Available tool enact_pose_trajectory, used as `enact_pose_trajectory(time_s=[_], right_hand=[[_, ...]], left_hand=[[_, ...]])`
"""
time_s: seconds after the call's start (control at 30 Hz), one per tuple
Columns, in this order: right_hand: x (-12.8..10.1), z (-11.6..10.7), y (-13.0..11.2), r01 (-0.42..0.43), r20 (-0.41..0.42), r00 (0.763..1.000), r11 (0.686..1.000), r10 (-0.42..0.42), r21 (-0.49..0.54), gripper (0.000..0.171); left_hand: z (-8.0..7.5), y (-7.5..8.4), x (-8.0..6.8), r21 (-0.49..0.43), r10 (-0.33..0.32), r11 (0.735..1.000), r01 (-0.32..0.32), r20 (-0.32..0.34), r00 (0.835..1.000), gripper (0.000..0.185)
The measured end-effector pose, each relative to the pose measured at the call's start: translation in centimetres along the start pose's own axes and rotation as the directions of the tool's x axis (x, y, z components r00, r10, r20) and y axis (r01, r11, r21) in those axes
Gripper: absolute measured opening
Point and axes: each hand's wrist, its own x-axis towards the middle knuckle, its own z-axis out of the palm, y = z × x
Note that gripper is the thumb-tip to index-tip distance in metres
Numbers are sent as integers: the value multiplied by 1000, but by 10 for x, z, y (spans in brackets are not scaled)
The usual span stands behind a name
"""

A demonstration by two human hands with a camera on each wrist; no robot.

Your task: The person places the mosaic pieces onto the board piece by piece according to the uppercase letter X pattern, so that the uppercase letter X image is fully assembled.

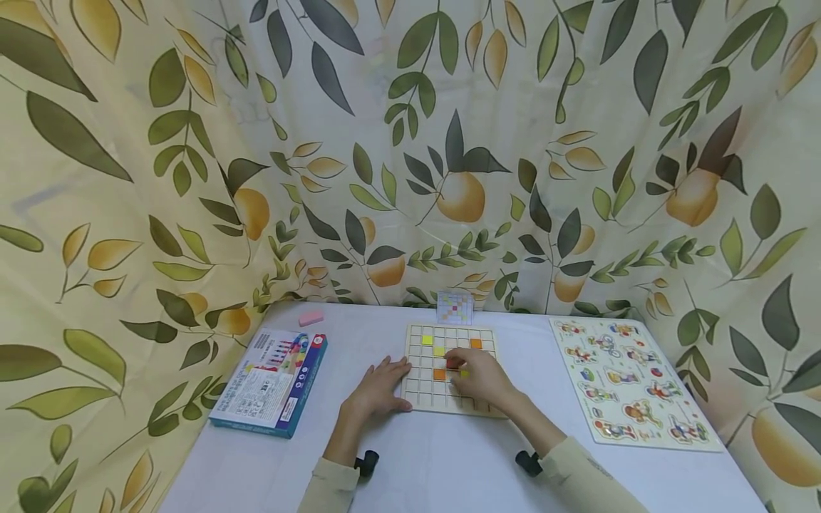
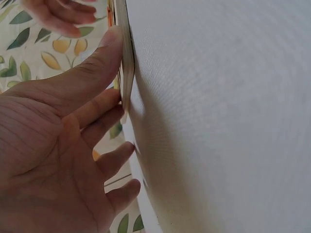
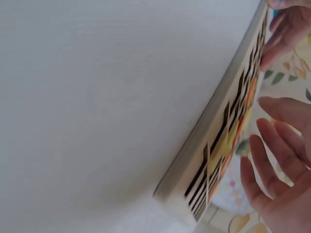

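A square wooden grid board (image 1: 420, 399) lies on the white table, with yellow tiles (image 1: 427, 340), orange tiles (image 1: 439, 374) and a dark red tile (image 1: 452, 363) in some of its cells. My left hand (image 1: 380, 390) rests at the board's left edge; in the left wrist view its thumb (image 2: 104, 53) lies along the rim, fingers nearly straight. Over the middle of the board hovers my right hand (image 1: 479, 376), fingertips close by the red tile. In the right wrist view the right fingers (image 3: 272, 165) are loosely bent and spread, with nothing visible between them.
Behind the board stands a small card (image 1: 455, 308) with a coloured grid pattern. A blue and white box (image 1: 269, 381) and a pink block (image 1: 311, 318) are at left. At right lies a board of pictured figures (image 1: 635, 385). Patterned curtain (image 1: 410, 178) surrounds the table.
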Motion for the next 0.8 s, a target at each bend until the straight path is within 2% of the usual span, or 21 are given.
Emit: enact_pose_trajectory(time_s=[0.27, 0.47, 0.8], right_hand=[[-35, -31, 11, -72, -46, 996, 996, 74, 46, 31], [-62, -50, 27, -92, -78, 993, 996, 92, 5, 31], [-98, -67, 45, -243, 13, 970, 969, 243, -38, 33]], left_hand=[[-1, 1, -1, 2, -1, 1000, 1, -1, 1000, 85], [0, 3, -1, 4, 0, 1000, 0, 1, 1000, 85], [1, 2, -2, 2, 12, 1000, -12, -6, 1000, 84]])
